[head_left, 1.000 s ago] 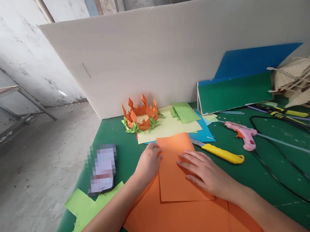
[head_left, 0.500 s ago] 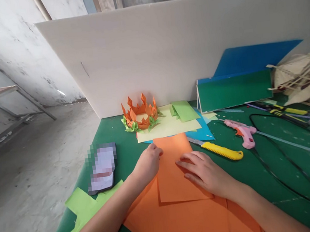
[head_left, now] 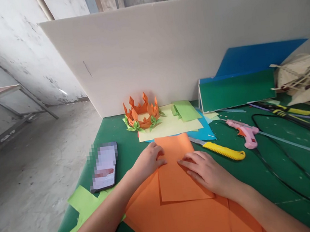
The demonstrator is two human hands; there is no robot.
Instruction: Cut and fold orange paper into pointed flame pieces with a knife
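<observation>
A folded sheet of orange paper (head_left: 174, 181) lies on top of larger orange sheets (head_left: 196, 220). My left hand (head_left: 146, 160) rests at its left edge, the thumb and curved fingers apart on the paper. Across the right side lies my right hand (head_left: 203, 168), its fingers stretched out and pressing on the sheet. The far end of the folded sheet bulges up a little at its right corner. Just to the right is a yellow utility knife (head_left: 224, 150) with its blade out, partly hidden by the paper.
Behind stands an orange paper crown (head_left: 142, 114) with green leaves, beside pale yellow paper (head_left: 170, 125). A phone (head_left: 104, 166) and green paper pieces (head_left: 83, 203) lie left. At right are a pink glue gun (head_left: 244, 132) and its cord. A white board (head_left: 164, 51) borders the back.
My left thumb and fingers have spread apart, with the thumb lower on the paper. My right hand has barely moved. The view has shifted slightly.
</observation>
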